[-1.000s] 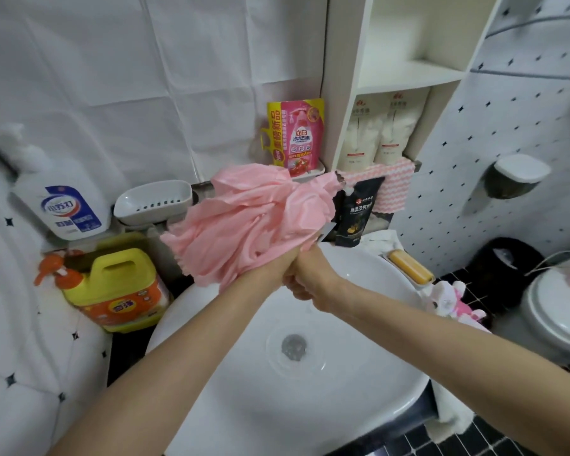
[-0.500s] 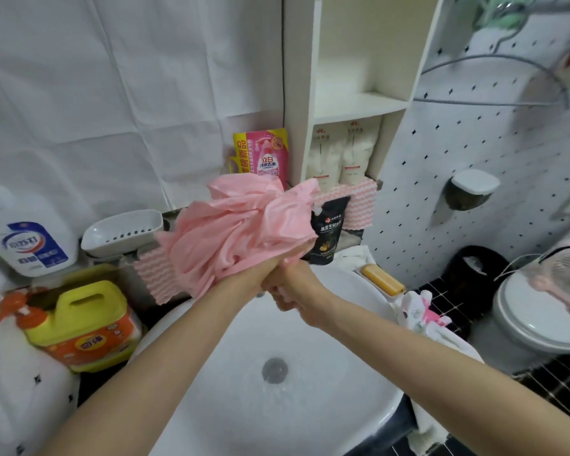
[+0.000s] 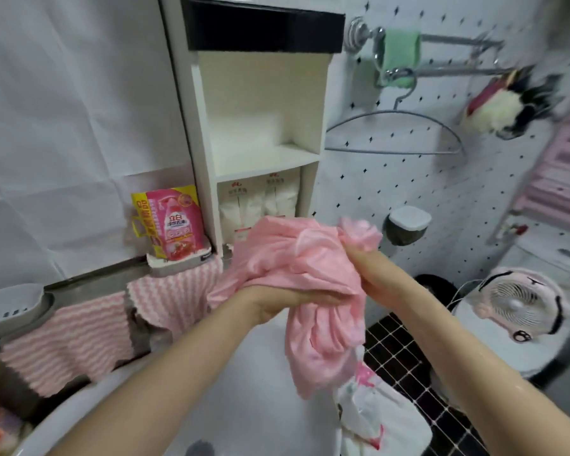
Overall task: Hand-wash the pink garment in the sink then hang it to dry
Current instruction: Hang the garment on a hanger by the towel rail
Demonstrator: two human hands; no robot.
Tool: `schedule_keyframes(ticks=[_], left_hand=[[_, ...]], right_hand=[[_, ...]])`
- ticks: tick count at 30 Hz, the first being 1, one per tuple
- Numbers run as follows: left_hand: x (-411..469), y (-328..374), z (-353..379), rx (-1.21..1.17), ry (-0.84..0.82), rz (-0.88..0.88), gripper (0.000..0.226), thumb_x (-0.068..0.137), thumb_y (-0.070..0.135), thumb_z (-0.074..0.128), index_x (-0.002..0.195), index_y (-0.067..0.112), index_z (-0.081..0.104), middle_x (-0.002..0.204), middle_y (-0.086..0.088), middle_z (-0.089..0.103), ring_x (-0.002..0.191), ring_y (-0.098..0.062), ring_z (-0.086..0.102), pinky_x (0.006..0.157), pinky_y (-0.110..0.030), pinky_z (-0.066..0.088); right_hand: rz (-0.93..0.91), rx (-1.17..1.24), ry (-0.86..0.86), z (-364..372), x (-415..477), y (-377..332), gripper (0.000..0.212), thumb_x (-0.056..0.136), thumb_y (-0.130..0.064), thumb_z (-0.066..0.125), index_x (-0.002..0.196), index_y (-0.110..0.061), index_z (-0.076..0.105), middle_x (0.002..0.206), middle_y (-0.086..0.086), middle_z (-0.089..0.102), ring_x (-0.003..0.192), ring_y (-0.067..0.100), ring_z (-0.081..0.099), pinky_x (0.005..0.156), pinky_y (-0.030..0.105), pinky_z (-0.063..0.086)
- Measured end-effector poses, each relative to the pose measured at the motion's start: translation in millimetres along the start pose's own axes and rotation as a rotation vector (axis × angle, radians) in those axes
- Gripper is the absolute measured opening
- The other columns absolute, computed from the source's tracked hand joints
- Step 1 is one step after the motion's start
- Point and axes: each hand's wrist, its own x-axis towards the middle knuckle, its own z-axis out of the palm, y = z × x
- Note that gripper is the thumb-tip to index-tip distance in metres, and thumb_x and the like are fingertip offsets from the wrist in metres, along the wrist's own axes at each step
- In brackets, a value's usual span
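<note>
The pink garment is bunched up in the air above the right side of the white sink, with a long fold hanging down. My left hand grips it from below, fingers curled into the cloth. My right hand grips its upper right end, where a twisted tuft sticks out above the fingers. A grey wire hanger hangs from the chrome rail on the tiled wall at the upper right.
A white shelf unit stands behind the sink, a pink detergent pouch beside it. Striped pink cloths hang over the ledge on the left. A small pink fan sits on the toilet at right. A printed white cloth lies on the sink's right rim.
The view has swung up and to the right, bringing the hanger and rail into sight. Both hands have carried the garment rightward, and part of it now hangs loose below them.
</note>
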Motion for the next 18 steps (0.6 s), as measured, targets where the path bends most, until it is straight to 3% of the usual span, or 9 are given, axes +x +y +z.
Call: schedule_keyframes(ticks=[2, 4, 6, 8, 10, 12, 14, 16, 18], left_hand=[[25, 19, 21, -0.131, -0.112, 0.012, 0.024, 0.076, 0.009, 0.076, 0.098, 0.015, 0.068, 0.098, 0.006, 0.072, 0.095, -0.002, 0.065, 0.091, -0.020, 0.050], [51, 35, 36, -0.382, -0.174, 0.030, 0.017, 0.075, 0.018, 0.073, 0.091, 0.012, 0.071, 0.091, 0.000, 0.073, 0.087, -0.008, 0.067, 0.084, -0.023, 0.054], [79, 46, 43, -0.687, -0.223, 0.076, 0.045, 0.070, 0.040, 0.071, 0.106, 0.013, 0.069, 0.098, -0.004, 0.072, 0.092, -0.012, 0.067, 0.083, -0.025, 0.055], [106, 54, 53, -0.796, -0.176, 0.100, 0.059, 0.077, 0.052, 0.058, 0.123, 0.015, 0.058, 0.107, -0.003, 0.069, 0.100, -0.013, 0.065, 0.090, -0.028, 0.050], [129, 61, 65, -0.722, -0.072, 0.114, 0.043, 0.092, 0.042, 0.050, 0.124, 0.014, 0.056, 0.113, -0.006, 0.066, 0.102, -0.015, 0.064, 0.086, -0.025, 0.050], [145, 69, 75, -0.675, -0.025, 0.146, 0.037, 0.094, 0.030, 0.047, 0.127, 0.014, 0.053, 0.116, -0.006, 0.064, 0.100, -0.014, 0.063, 0.080, -0.024, 0.052], [158, 79, 80, -0.661, -0.051, 0.212, 0.032, 0.093, 0.036, 0.047, 0.116, 0.017, 0.060, 0.108, -0.003, 0.069, 0.095, -0.012, 0.065, 0.084, -0.027, 0.050], [170, 91, 83, -0.628, -0.019, 0.243, 0.031, 0.088, 0.042, 0.057, 0.106, 0.018, 0.065, 0.104, -0.003, 0.070, 0.094, -0.014, 0.067, 0.085, -0.030, 0.051], [186, 98, 87, -0.597, 0.052, 0.253, 0.026, 0.087, 0.033, 0.060, 0.103, 0.014, 0.065, 0.100, -0.006, 0.069, 0.088, -0.017, 0.067, 0.076, -0.028, 0.056]], right_hand=[[-0.079, 0.013, 0.189, -32, 4, -9, 0.034, 0.085, -0.044, 0.063, 0.104, -0.015, 0.061, 0.096, 0.002, 0.071, 0.090, 0.014, 0.069, 0.070, 0.025, 0.054], [-0.115, 0.079, 0.313, -60, 9, -9, 0.016, 0.094, -0.025, 0.056, 0.100, -0.012, 0.063, 0.084, 0.002, 0.072, 0.082, 0.018, 0.069, 0.061, 0.024, 0.053], [-0.122, 0.187, 0.399, -88, 12, -9, 0.014, 0.095, -0.020, 0.053, 0.094, -0.010, 0.063, 0.074, -0.001, 0.072, 0.074, 0.015, 0.069, 0.057, 0.023, 0.053], [-0.102, 0.287, 0.423, -113, 13, -12, 0.016, 0.094, -0.022, 0.053, 0.094, -0.009, 0.064, 0.076, 0.002, 0.073, 0.073, 0.014, 0.070, 0.063, 0.026, 0.055], [-0.098, 0.354, 0.382, -136, 15, -14, 0.023, 0.090, -0.025, 0.056, 0.103, -0.008, 0.065, 0.091, 0.008, 0.072, 0.086, 0.022, 0.069, 0.077, 0.033, 0.053], [-0.129, 0.367, 0.322, -155, 15, -21, 0.033, 0.080, -0.022, 0.062, 0.110, -0.008, 0.065, 0.099, 0.011, 0.070, 0.092, 0.025, 0.067, 0.080, 0.034, 0.053], [-0.110, 0.271, 0.279, -172, 14, -29, 0.049, 0.068, -0.019, 0.067, 0.113, 0.000, 0.062, 0.104, 0.019, 0.068, 0.092, 0.026, 0.068, 0.081, 0.033, 0.055], [-0.117, 0.126, 0.210, -191, 12, -38, 0.072, 0.062, -0.023, 0.074, 0.123, 0.007, 0.053, 0.118, 0.026, 0.061, 0.104, 0.030, 0.064, 0.094, 0.039, 0.051], [-0.176, 0.131, 0.147, -213, 12, -46, 0.089, 0.060, -0.035, 0.081, 0.138, -0.014, 0.044, 0.130, 0.014, 0.059, 0.114, 0.028, 0.060, 0.099, 0.043, 0.047]])
